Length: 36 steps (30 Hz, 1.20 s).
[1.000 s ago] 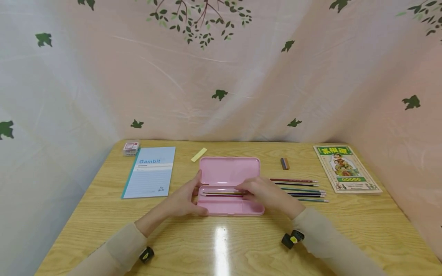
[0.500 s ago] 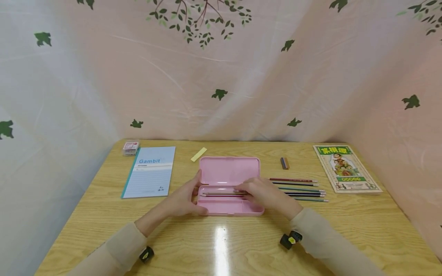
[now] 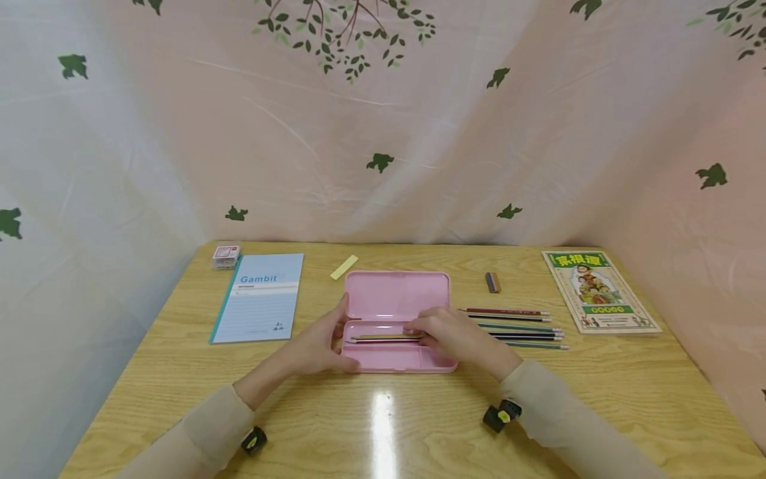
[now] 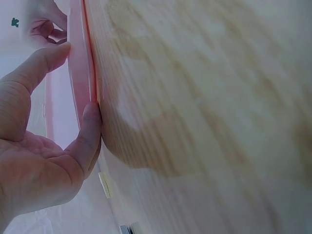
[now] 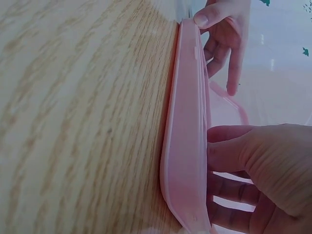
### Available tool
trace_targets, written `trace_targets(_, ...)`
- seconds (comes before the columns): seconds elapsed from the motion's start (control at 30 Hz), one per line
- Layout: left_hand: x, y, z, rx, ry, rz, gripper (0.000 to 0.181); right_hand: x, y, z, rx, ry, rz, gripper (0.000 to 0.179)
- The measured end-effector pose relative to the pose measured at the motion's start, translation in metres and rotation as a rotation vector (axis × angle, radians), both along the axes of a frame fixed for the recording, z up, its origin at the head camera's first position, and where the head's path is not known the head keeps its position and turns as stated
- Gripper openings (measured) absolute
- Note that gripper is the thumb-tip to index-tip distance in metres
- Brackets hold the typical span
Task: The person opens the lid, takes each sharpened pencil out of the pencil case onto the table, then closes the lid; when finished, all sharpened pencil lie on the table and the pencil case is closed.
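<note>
A pink pencil case lies on the table with its lid tipped back. My left hand grips its left end, thumb at the near edge and fingers on the far side. In the left wrist view, the left fingers touch the case wall. Inside the back compartment lie a few pencils, tips to the left. My right hand reaches into the case and holds these pencils near their right ends, which it covers. The right wrist view shows its fingers bent over the rim, contact hidden.
Several loose pencils lie right of the case, with a small brown-and-blue block behind them. A picture-covered book is far right. On the left are a blue notebook, a small box and a yellow strip.
The pencils in the case have shifted slightly under my right hand, which has moved a little to the left. My left hand has stayed in place on the case.
</note>
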State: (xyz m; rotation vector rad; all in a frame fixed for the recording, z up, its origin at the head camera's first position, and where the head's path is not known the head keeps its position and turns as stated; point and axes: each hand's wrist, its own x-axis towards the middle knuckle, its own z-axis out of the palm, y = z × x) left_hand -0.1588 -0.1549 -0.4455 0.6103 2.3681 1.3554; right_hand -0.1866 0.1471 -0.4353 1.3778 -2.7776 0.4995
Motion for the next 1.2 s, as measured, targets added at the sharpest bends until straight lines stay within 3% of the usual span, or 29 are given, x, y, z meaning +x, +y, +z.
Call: trace_targets(1.2, 0.0001, 0.001, 0.0003, -0.003, 0.017, -0.011, 0.13, 0.0005, 0.0016, -0.0013, 0.006, 0.013, 0.013, 0.022)
